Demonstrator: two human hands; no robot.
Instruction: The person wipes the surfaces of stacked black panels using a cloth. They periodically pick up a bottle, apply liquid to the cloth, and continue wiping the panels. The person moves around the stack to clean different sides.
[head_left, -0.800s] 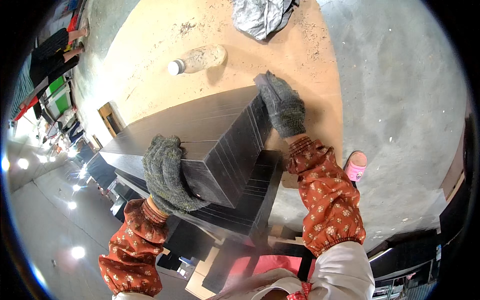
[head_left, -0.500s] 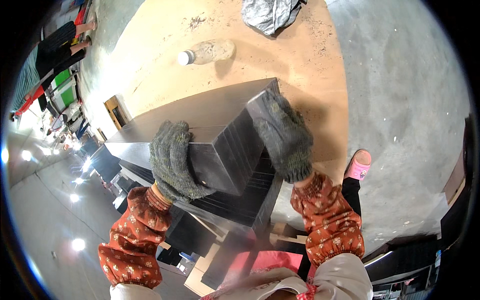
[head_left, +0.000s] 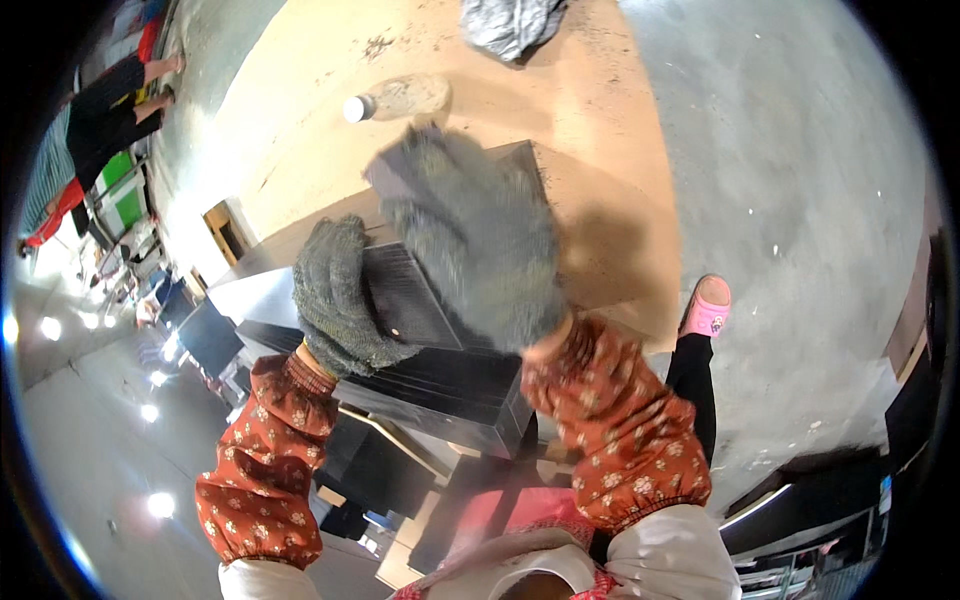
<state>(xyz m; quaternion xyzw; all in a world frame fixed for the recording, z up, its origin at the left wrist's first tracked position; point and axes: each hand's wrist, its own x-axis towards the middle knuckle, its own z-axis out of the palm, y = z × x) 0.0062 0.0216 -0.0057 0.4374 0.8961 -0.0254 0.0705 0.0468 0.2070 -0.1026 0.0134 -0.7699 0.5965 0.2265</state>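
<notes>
Left hand clasping a black box edge, right hand (blurred) slanted over it, gripping a grey block

Two gloves, one bottle

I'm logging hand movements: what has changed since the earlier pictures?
The right hand, now blurred, has moved left over the dark box-shaped piece from its right end, carrying the small dark block along. Nothing was visibly grasped or let go. The left hand keeps gripping the piece's near edge; the bottle and grey cloth stay on the tan surface.
</notes>
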